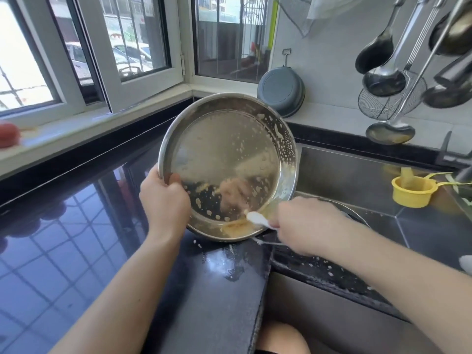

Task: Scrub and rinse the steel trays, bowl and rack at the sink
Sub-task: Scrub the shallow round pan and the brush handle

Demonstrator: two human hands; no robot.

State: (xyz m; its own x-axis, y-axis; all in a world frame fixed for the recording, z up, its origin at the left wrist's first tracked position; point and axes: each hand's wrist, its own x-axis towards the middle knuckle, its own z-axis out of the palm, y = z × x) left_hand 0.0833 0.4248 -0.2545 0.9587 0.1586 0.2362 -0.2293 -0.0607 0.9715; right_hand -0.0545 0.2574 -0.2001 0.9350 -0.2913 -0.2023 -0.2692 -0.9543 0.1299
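Left hand [164,200] grips the tilted tray [227,164]; right hand [304,223] pinches a spoon [256,218], scraping batter. Scrubbing and rinsing seem not yet begun.

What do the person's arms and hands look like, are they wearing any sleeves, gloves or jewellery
Both arms are bare as far up as the picture shows, with no sleeves in view. The left hand and the right hand wear no gloves, and no rings, watch or bracelets show on the fingers or wrists. The nails cannot be made out.
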